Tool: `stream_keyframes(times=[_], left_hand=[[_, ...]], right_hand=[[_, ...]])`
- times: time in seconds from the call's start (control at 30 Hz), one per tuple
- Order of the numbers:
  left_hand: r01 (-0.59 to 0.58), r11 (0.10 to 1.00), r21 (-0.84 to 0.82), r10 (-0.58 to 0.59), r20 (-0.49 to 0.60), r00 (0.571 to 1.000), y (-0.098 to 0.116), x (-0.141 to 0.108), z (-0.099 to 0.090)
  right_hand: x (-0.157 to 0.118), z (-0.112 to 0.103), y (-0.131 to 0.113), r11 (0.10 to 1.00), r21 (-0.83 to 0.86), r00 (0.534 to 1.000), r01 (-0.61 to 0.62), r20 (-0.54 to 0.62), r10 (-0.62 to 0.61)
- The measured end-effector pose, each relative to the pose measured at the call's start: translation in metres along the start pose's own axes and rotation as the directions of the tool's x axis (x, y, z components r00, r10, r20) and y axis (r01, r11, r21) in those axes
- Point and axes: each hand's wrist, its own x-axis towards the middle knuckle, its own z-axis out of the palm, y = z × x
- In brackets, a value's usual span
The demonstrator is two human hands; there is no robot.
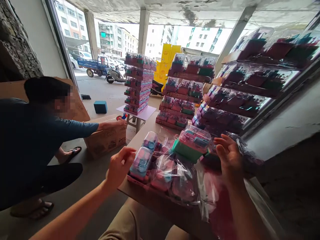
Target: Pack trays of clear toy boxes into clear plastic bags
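My left hand (121,166) is at the left side of a cardboard tray (140,182), its fingers loosely bent, with nothing visible in them. Close to its fingertips is a blue box with a clear lid (141,162); whether they touch I cannot tell. My right hand (229,156) is raised at the right with fingers spread, holding nothing. Just left of it, a green box with a pink top under a clear cover (190,143) sits tilted above the tray's back right. Clear plastic wrap (186,181) lies loosely over pink boxes in the tray.
Wrapped trays of boxes are stacked behind the table (178,100), at the right (240,90) and on a stool (138,83). At the left a co-worker (45,133) bends over an open carton (107,140), one arm stretched across it. Crumpled plastic (247,153) lies by my right hand.
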Motion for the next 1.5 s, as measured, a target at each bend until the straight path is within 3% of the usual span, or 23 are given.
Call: stream_keyframes(times=[0.07, 0.1, 0.13, 0.2, 0.27, 0.4, 0.47, 0.57, 0.63, 0.7, 0.8, 0.9, 1.03, 1.1, 1.23, 1.33, 1.47, 1.5], left_hand=[[-0.127, 0.990, 0.055, 0.126, 0.016, 0.992, -0.002, -0.033, -0.009], [-0.213, 0.976, 0.056, 0.208, 0.073, 0.975, -0.001, -0.043, -0.010], [-0.299, 0.953, 0.038, 0.292, 0.138, 0.947, 0.002, -0.047, -0.010], [-0.431, 0.902, -0.031, 0.422, 0.287, 0.860, 0.012, -0.042, -0.003], [-0.505, 0.855, -0.116, 0.501, 0.434, 0.748, 0.026, -0.025, 0.009], [-0.567, 0.778, -0.270, 0.578, 0.662, 0.477, 0.060, 0.011, 0.045], [-0.627, 0.718, -0.301, 0.610, 0.706, 0.359, 0.073, 0.023, 0.067], [-0.773, 0.552, -0.314, 0.657, 0.734, 0.171, 0.085, 0.032, 0.095], [-0.850, 0.445, -0.283, 0.663, 0.742, 0.100, 0.090, 0.035, 0.105], [-0.896, 0.377, -0.234, 0.657, 0.750, 0.081, 0.095, 0.036, 0.109], [-0.919, 0.359, -0.163, 0.605, 0.790, 0.096, 0.103, 0.035, 0.107], [-0.901, 0.416, -0.127, 0.557, 0.818, 0.142, 0.107, 0.033, 0.107], [-0.837, 0.516, -0.183, 0.533, 0.833, 0.147, 0.103, 0.037, 0.109], [-0.777, 0.590, -0.218, 0.515, 0.843, 0.155, 0.097, 0.040, 0.109], [-0.627, 0.752, -0.206, 0.436, 0.868, 0.238, 0.088, 0.043, 0.107], [-0.606, 0.776, -0.176, 0.402, 0.878, 0.259, 0.089, 0.045, 0.110], [-0.644, 0.737, -0.203, 0.445, 0.864, 0.236, 0.090, 0.043, 0.112], [-0.651, 0.727, -0.217, 0.477, 0.842, 0.251, 0.088, 0.039, 0.109]], right_hand=[[-0.042, -0.008, 0.004, 0.997, 0.067, 0.998, -0.033, -0.059, 0.037], [-0.063, -0.012, 0.004, 0.997, 0.066, 0.999, -0.032, -0.001, 0.032], [-0.083, -0.016, 0.004, 0.999, 0.046, 0.994, -0.021, 0.109, 0.016], [-0.113, -0.022, 0.000, 0.999, -0.028, 0.934, 0.036, 0.358, -0.024], [-0.130, -0.024, -0.005, 0.985, -0.126, 0.877, 0.119, 0.479, -0.045], [-0.135, -0.013, -0.009, 0.912, -0.287, 0.896, 0.293, 0.414, -0.158], [-0.132, -0.006, -0.009, 0.886, -0.294, 0.898, 0.359, 0.368, -0.242], [-0.132, 0.001, -0.010, 0.885, -0.259, 0.900, 0.386, 0.316, -0.300], [-0.135, 0.003, -0.010, 0.911, -0.209, 0.910, 0.356, 0.298, -0.287], [-0.139, 0.004, -0.009, 0.946, -0.132, 0.928, 0.297, 0.275, -0.252], [-0.148, 0.005, -0.011, 0.984, 0.045, 0.937, 0.174, 0.299, -0.180], [-0.161, 0.004, -0.018, 0.988, 0.151, 0.927, 0.028, 0.365, -0.083], [-0.186, 0.001, -0.026, 0.981, 0.125, 0.956, -0.148, 0.273, 0.109], [-0.201, 0.003, -0.028, 0.941, 0.136, 0.934, -0.309, 0.229, 0.274], [-0.228, 0.016, -0.034, 0.768, 0.312, 0.826, -0.559, 0.289, 0.484], [-0.237, 0.025, -0.043, 0.718, 0.395, 0.819, -0.573, 0.300, 0.489], [-0.233, 0.028, -0.050, 0.753, 0.412, 0.855, -0.513, 0.167, 0.491], [-0.231, 0.028, -0.051, 0.749, 0.415, 0.851, -0.517, 0.158, 0.500]])
